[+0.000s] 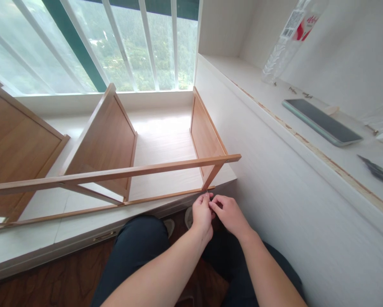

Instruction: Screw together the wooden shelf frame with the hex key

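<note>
A wooden frame with panels [114,173] lies on the white ledge, its long rails running across from the left. At its near right corner, where a short crosspiece [211,175] meets the lower rail [169,196], both hands come together. My left hand [201,215] is closed with its fingertips close to that joint, and a thin piece seems to stick out of them. My right hand [228,213] is pinched against the left fingers. What lies between the fingers is too small and hidden to make out.
A white wall stands close on the right, topped by a shelf [258,91] with a chipped edge. On it are a plastic bottle [290,40], a phone [321,121], several small screws [293,90] and a dark packet [378,170]. A barred window [130,47] is behind the ledge [25,247].
</note>
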